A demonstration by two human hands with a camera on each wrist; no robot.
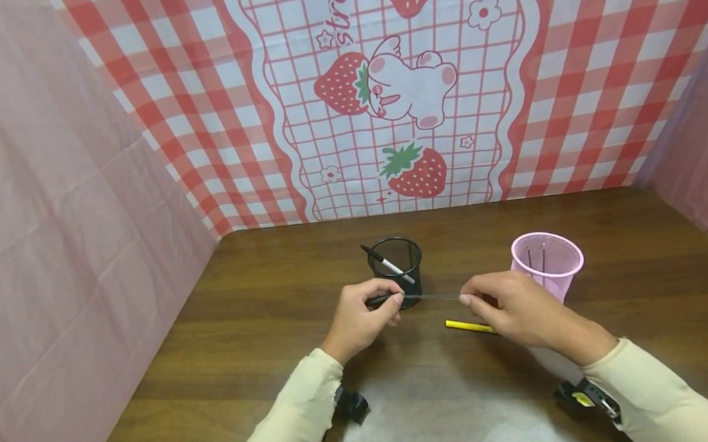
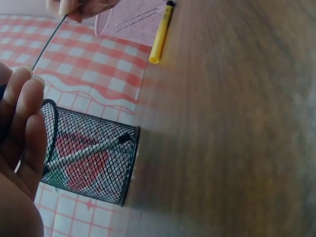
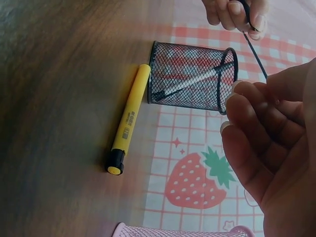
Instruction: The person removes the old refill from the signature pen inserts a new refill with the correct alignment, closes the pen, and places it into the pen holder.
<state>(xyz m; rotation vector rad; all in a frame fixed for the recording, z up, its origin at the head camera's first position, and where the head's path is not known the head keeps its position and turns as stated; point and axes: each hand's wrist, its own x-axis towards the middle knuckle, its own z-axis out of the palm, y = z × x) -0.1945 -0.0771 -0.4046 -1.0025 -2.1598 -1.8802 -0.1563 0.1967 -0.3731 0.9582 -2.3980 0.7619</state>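
A thin dark rod (image 1: 431, 297) stretches level between my two hands. My left hand (image 1: 364, 312) pinches it near its black end, which the fingers partly cover; in the right wrist view a curved black part (image 3: 246, 11) shows there. My right hand (image 1: 513, 305) pinches the opposite tip between thumb and fingers. The rod's exact kind is unclear. Just behind the left hand stands a black mesh pen cup (image 1: 420, 264) with a white pen with black ends (image 1: 389, 265) leaning inside. A yellow marker with a black cap (image 3: 129, 116) lies on the table below the rod, partly hidden by the right hand.
Behind my right hand a pink mesh pen cup (image 1: 562, 286) holds two thin dark rods (image 1: 543, 260). The wooden table (image 1: 263, 339) meets a red-and-white strawberry cloth (image 1: 412, 91) at the back. Pink cloth (image 1: 94, 165) hangs at the left side, and more at the right.
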